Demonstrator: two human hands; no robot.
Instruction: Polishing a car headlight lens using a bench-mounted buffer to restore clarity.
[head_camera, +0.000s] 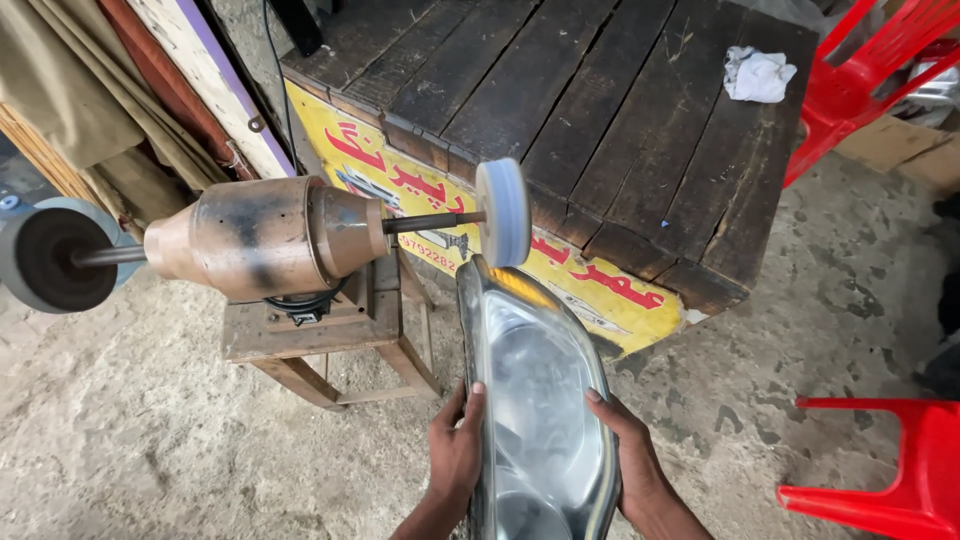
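The headlight (535, 400) is held upright in front of the person, above the concrete floor (140, 430). Its clear lens faces the camera, and its upper tip with the amber part is just below the white buffing wheel (503, 213); I cannot tell if they touch. The left hand (457, 450) is clamped on the left edge of the headlight, with the thumb on the lens. The right hand (625, 455) is clamped on the right edge, the fingers going around the rim.

The wheel sits on a shaft that comes out of a brown metal motor (262, 237). The motor stands on a small wooden stand (330, 335). On the other end of the shaft there is a dark wheel (48, 260). Behind the motor is a dark wooden bench (600, 110) with a yellow painted front, and a white rag (757, 74) lies on it. Red plastic chairs (890, 460) are at the right side.
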